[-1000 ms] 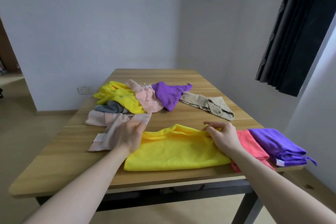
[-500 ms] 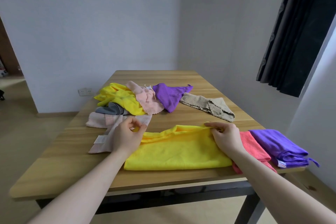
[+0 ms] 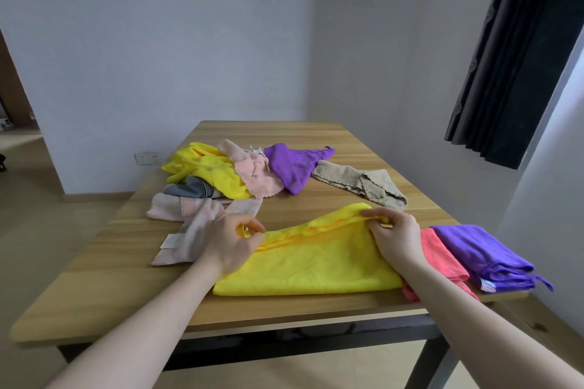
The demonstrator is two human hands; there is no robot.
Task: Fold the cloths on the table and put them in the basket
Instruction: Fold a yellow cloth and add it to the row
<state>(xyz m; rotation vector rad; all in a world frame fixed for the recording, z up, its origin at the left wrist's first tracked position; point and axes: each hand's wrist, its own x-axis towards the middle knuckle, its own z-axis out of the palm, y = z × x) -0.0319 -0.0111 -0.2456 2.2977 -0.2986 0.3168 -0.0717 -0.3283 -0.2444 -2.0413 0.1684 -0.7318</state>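
The wooden counter point(image 3: 94, 287) carried all the cloths. Nearest the front edge lay the yellow cloth point(image 3: 313, 265), folded over on itself, its near fold line parallel to that edge. The left hand point(image 3: 232, 241) pinched the far left corner of the yellow cloth between thumb and curled fingers point(image 3: 252, 226). The right hand point(image 3: 395, 235) gripped the far right corner in the same way, lifting that edge slightly off the counter. At the right of the yellow cloth, a folded coral cloth point(image 3: 442, 254) lay touching it, partly hidden by the right forearm, and a folded purple cloth point(image 3: 480, 254) lay just beside the coral one at the counter's right edge. At the left, behind the left hand, a pale pink cloth point(image 3: 189, 224) lay flat. Farther back sat a loose heap: a grey striped cloth point(image 3: 189, 191), a second yellow cloth point(image 3: 208, 169), a peach cloth point(image 3: 252, 172) and a second purple cloth point(image 3: 294, 166). A beige cloth point(image 3: 360, 185) lay to the right of the heap.
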